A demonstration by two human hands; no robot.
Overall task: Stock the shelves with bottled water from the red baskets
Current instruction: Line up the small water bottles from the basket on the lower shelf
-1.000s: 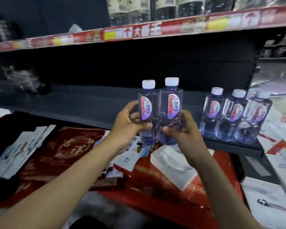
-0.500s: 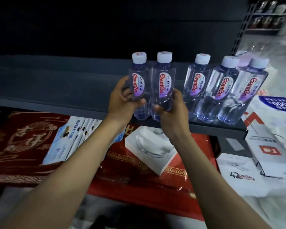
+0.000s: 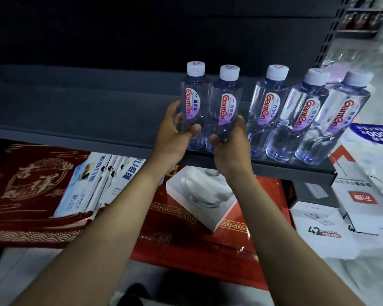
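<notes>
Just right of my hands, three bottles (image 3: 268,111) already stand on the shelf (image 3: 75,120); my left hand (image 3: 173,138) and right hand (image 3: 230,146) each grip one more bottle (image 3: 192,102), with much shelf left to fill.

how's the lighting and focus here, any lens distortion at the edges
Head view: dim, the shelf recess nearly black; labels read clearly on the left-held bottle in the left hand and the right-held bottle in the right hand; far right is washed out and smeared; the wide lens tilts the rightmost bottle outward.
</notes>
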